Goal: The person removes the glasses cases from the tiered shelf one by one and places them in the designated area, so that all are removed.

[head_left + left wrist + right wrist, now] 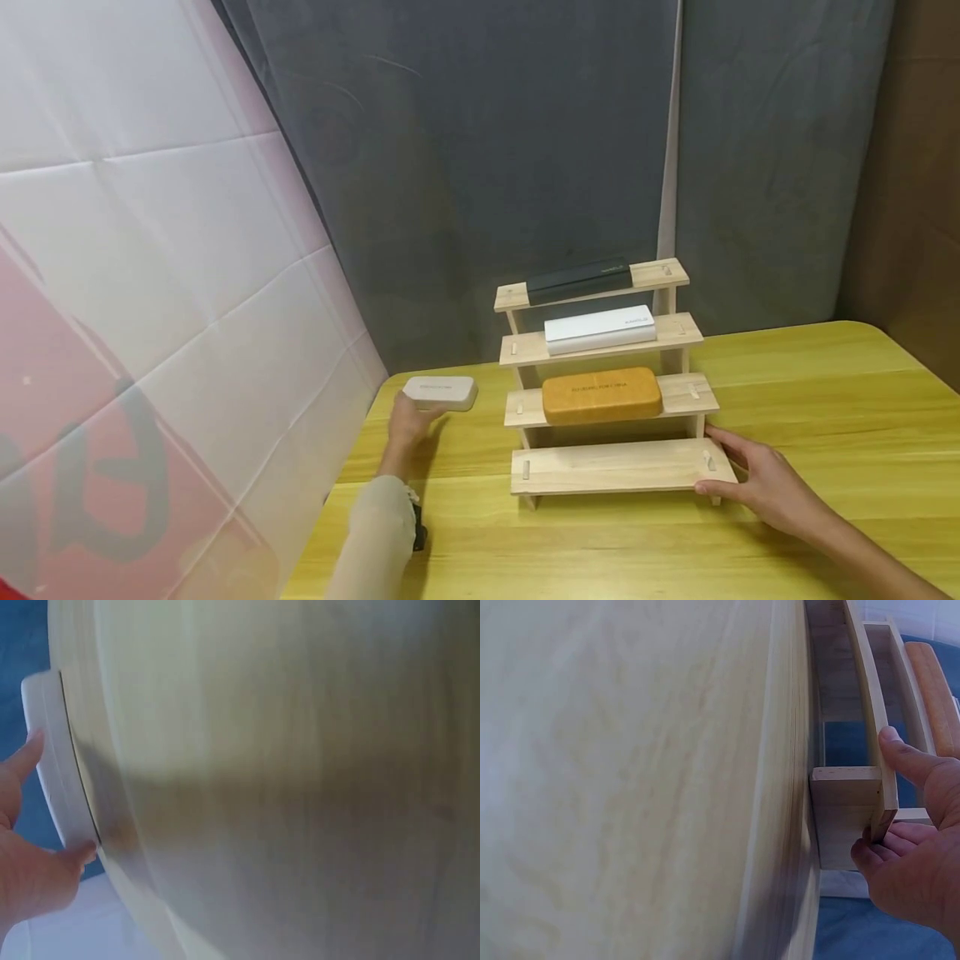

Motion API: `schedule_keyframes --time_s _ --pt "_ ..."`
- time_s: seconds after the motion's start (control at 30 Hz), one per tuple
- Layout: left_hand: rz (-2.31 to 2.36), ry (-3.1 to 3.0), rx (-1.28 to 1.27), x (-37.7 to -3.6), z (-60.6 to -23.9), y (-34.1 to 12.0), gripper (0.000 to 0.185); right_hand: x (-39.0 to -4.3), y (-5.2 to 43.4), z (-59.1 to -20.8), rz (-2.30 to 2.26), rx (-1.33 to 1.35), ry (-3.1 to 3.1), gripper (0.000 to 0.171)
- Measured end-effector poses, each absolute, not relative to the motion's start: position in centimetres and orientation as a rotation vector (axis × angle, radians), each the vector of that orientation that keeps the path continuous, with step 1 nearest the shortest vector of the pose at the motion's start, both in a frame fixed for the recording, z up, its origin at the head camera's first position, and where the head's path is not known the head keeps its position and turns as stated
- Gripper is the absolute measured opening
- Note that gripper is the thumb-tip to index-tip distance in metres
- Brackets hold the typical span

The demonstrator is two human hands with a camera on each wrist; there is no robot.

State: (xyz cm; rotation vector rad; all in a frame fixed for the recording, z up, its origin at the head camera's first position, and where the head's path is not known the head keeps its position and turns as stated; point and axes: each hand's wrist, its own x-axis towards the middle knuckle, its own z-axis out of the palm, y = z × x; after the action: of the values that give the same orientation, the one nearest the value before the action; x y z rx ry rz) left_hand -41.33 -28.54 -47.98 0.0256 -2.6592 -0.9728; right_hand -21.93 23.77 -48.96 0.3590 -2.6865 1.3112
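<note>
The left hand (408, 427) grips the white case (440, 392) above the table's (825, 400) far-left corner while the right hand (765, 483) pinches the rack's (615, 468) empty bottom step; placing it there likely comes next.

Orange case (602, 395), white box (600, 329), seemingly black box (577, 280).

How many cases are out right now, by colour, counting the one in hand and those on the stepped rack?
Black case on the top step: 1
White case on the second step: 1
Orange-brown case on the third step: 1
Pale case held by the left hand: 1
Total: 4
</note>
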Motion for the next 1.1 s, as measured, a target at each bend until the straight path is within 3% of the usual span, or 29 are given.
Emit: schedule_keyframes --time_s 0.2,0.3,0.8,1.1 --pt "-0.964 -2.676 0.209 -41.6 -48.7 -26.8 0.106 -21.9 23.8 -49.2 1.314 0.353 -2.687 0.090" --pt "-0.979 -2.683 0.304 -41.9 -48.6 -26.1 0.114 -21.9 23.8 -49.2 1.313 0.349 -2.686 0.089" --pt "-1.001 -2.608 0.490 -43.1 -48.4 -23.7 0.111 -21.9 23.9 -49.1 1.316 0.348 -2.682 0.090" --pt "-1.030 -2.541 0.531 -43.8 -48.3 -22.8 0.099 -22.0 23.9 -49.1 1.314 0.346 -2.683 0.090"
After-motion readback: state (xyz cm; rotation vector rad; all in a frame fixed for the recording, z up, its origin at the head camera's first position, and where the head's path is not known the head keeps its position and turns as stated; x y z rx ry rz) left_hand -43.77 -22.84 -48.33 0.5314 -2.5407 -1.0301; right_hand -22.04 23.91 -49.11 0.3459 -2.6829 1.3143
